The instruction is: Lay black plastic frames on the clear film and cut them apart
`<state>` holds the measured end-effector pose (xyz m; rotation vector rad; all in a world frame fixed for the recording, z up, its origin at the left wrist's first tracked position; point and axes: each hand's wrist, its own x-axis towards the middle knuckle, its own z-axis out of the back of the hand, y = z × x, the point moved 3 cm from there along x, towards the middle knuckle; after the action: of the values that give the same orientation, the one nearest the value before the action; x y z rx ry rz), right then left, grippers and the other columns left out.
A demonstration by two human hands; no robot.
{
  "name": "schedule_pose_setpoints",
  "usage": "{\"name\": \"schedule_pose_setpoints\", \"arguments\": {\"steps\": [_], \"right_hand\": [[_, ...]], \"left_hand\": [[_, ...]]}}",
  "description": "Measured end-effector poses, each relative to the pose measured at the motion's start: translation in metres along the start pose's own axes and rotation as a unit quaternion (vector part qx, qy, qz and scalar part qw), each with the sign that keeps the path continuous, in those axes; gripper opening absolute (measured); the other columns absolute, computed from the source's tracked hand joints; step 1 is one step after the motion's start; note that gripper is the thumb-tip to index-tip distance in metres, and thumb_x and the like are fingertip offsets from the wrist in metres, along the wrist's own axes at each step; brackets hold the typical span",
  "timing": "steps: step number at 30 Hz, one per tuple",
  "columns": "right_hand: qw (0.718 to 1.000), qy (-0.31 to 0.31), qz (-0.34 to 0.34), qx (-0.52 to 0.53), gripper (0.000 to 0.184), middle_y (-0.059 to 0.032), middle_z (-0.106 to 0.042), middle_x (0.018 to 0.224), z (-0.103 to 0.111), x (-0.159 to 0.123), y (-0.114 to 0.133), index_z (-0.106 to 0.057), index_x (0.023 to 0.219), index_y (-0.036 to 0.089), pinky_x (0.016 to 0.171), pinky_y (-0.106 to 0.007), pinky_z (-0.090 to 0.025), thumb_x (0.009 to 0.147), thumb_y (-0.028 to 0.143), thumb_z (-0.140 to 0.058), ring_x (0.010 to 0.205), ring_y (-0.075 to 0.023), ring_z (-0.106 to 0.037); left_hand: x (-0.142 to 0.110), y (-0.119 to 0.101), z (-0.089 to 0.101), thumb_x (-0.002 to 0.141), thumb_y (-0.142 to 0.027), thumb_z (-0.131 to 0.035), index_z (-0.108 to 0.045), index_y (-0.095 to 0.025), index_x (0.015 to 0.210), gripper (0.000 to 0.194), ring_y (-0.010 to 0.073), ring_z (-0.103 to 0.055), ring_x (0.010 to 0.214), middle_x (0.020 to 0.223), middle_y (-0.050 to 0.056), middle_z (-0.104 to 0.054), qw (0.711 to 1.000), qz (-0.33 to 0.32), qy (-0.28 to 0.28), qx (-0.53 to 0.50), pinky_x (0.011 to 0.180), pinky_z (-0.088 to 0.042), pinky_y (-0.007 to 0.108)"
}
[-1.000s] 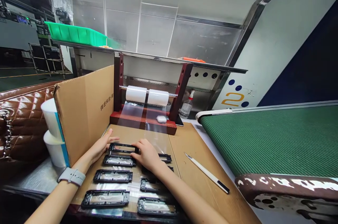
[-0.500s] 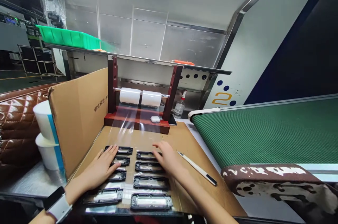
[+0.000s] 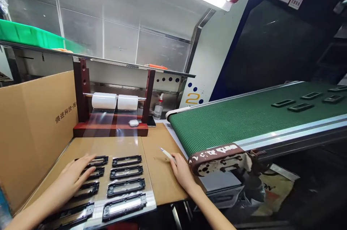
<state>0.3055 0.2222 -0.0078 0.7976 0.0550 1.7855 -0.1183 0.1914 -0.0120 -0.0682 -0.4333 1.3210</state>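
Observation:
Two columns of black rectangular frames (image 3: 125, 186) lie on clear film over a cardboard sheet (image 3: 157, 172). My left hand (image 3: 74, 176) rests flat, fingers spread, on the left column of frames (image 3: 93, 160). To the right of the frames, my right hand (image 3: 182, 171) is on the cardboard with its fingers curled over the handle of a white knife (image 3: 166, 153). Only the knife's front end shows.
Two white film rolls (image 3: 115, 101) hang on a red-brown stand (image 3: 110, 129), with an earbud case (image 3: 133, 123) on its base and a spray bottle (image 3: 159, 108) behind. A cardboard wall (image 3: 32, 121) stands left. The green conveyor (image 3: 238, 121) on the right carries several black frames (image 3: 300, 107).
The view has swung right. My right hand left the right column of frames and moved right onto the knife. My left hand stays flat on the left column.

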Motion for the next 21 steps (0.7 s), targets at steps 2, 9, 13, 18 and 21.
{"name": "schedule_pose_setpoints", "arguments": {"steps": [2,9,13,18,21], "right_hand": [[1.0,0.013,0.01,0.025,0.041,-0.0143,-0.067,0.106,0.002,0.003,0.008,-0.055,0.12,0.012,0.086,-0.039,-0.052,0.099,0.025,-0.023,0.097,-0.0224,-0.065],[0.972,0.17,0.145,0.072,0.035,-0.0035,-0.071,0.104,0.012,-0.004,0.077,-0.057,0.129,0.029,0.08,-0.026,-0.052,0.097,0.036,-0.044,0.09,-0.0162,-0.067],[0.921,0.243,0.298,-0.067,0.033,0.001,-0.069,0.083,0.006,-0.014,0.125,-0.057,0.128,0.036,0.058,-0.02,-0.045,0.098,0.034,-0.043,0.07,-0.0132,-0.064],[0.864,0.284,0.383,-0.16,0.035,0.0036,-0.066,0.079,-0.013,-0.009,0.158,-0.051,0.131,0.039,0.046,-0.022,-0.036,0.096,0.039,-0.049,0.064,-0.0136,-0.061],[0.856,0.288,0.395,-0.167,0.036,0.0033,-0.066,0.081,-0.024,-0.004,0.167,-0.048,0.132,0.039,0.046,-0.022,-0.036,0.096,0.035,-0.048,0.065,-0.0137,-0.061]], "left_hand": [[-0.007,-0.011,-0.005,0.091,-0.059,-0.03,-0.056,-0.026,0.13,0.057,0.0276,-0.045,0.132,0.139,0.004,-0.054,0.999,-0.044,0.012,-0.007,0.111,-0.035,0.049],[-0.035,-0.041,-0.019,0.091,-0.057,-0.039,-0.032,-0.042,0.142,0.054,0.0259,-0.029,0.14,0.15,-0.005,-0.036,0.989,-0.11,0.098,-0.007,0.111,-0.025,0.059],[-0.038,-0.05,-0.018,0.087,-0.063,-0.043,-0.021,-0.045,0.144,0.064,0.0272,-0.023,0.141,0.152,-0.006,-0.029,0.984,-0.116,0.135,0.006,0.11,-0.024,0.062],[-0.037,-0.051,-0.017,0.086,-0.066,-0.044,-0.018,-0.044,0.144,0.068,0.0321,-0.019,0.142,0.153,-0.003,-0.025,0.979,-0.125,0.159,0.021,0.111,-0.023,0.063],[-0.039,-0.05,-0.018,0.086,-0.065,-0.044,-0.017,-0.043,0.144,0.068,0.0343,-0.02,0.141,0.153,-0.002,-0.025,0.979,-0.125,0.162,0.028,0.11,-0.024,0.064]]}}
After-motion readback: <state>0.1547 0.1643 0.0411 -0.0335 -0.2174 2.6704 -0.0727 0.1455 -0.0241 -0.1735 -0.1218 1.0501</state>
